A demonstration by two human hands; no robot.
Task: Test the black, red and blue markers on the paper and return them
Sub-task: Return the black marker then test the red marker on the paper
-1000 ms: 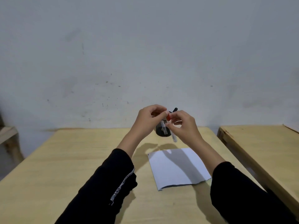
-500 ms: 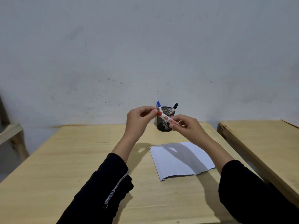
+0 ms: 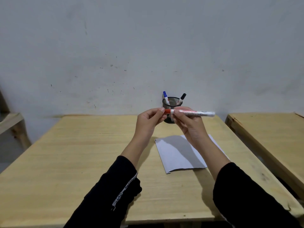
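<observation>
Red marker (image 3: 192, 113): level above paper (image 3: 177, 155); likely light, rigid, slick-barrelled. Right hand (image 3: 189, 124) clasping barrel, best hold; left hand (image 3: 151, 120) pinching red cap (image 3: 167, 111)

A plain room, most likely a classroom or simple study space, though the view gives little to settle it. A bare wooden desk (image 3: 82, 153) stands against an unpainted-looking grey wall (image 3: 148, 46) marked with scuffs and small dark specks. A second wooden desk (image 3: 269, 129) of the same make sits just beside it on the right, and part of another wooden piece (image 3: 11, 122) shows at the left edge. A black mesh pen holder (image 3: 171, 104) and a sheet of white paper (image 3: 177, 155) are the only furnishings.
</observation>
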